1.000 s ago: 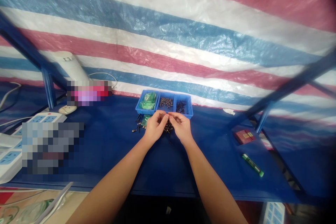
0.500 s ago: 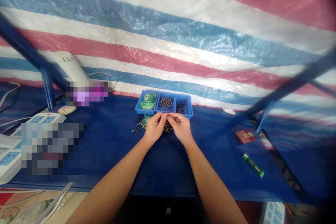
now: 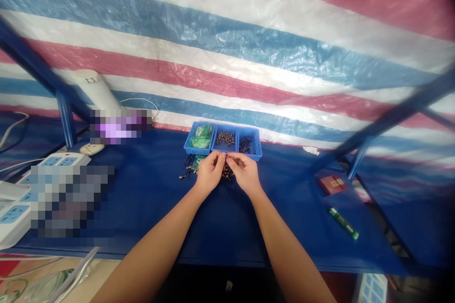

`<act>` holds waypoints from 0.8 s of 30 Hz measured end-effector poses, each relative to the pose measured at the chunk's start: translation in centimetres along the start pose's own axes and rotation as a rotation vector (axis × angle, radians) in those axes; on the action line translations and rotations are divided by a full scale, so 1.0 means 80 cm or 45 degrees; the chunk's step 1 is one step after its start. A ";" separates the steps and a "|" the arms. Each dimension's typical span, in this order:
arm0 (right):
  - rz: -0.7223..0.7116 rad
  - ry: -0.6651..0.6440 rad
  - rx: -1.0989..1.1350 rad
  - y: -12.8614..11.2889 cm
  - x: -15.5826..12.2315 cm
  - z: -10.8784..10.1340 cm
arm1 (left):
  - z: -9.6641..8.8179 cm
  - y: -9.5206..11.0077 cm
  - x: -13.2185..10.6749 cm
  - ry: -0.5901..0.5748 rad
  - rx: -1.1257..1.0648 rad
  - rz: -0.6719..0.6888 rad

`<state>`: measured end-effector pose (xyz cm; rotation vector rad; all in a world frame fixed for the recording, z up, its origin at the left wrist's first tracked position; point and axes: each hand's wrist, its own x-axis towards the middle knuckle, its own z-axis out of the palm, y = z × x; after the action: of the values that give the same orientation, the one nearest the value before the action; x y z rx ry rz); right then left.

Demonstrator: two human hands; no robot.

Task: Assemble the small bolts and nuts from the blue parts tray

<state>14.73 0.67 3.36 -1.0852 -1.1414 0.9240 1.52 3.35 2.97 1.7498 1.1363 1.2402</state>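
Note:
My left hand (image 3: pixel 209 173) and my right hand (image 3: pixel 244 171) meet just in front of three blue bins, thumbs and fingertips pinched close together. Whatever sits between the fingertips is too small to make out. Behind them, the left bin (image 3: pixel 186 147) holds green plastic packets (image 3: pixel 199 142). Brass-coloured screws (image 3: pixel 225 139) fill part of the middle bin (image 3: pixel 224 149), and dark screws (image 3: pixel 245 145) lie in the right bin (image 3: pixel 255 144). Under and around my hands is a loose pile of mixed screws (image 3: pixel 227 173), partly hidden, with a few strays (image 3: pixel 182 177) to the left.
A white power strip (image 3: pixel 14 220) and a blurred-out object (image 3: pixel 73 201) occupy the left of the blue table (image 3: pixel 149 227). At right lie a dark red box (image 3: pixel 332 184) and a green tube-like pack (image 3: pixel 343 223). Blue metal posts (image 3: pixel 66 118) rise at both sides before a striped sheet.
My fingertips have shifted very slightly, with a small gap now showing between the thumbs. The bins and the pile look the same.

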 end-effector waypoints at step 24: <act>0.038 0.044 0.008 0.002 0.002 0.000 | 0.004 -0.002 -0.002 -0.031 -0.137 -0.006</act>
<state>14.79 0.86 3.27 -1.1114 -1.0960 0.9282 1.79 3.23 2.65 1.6772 1.0402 1.2511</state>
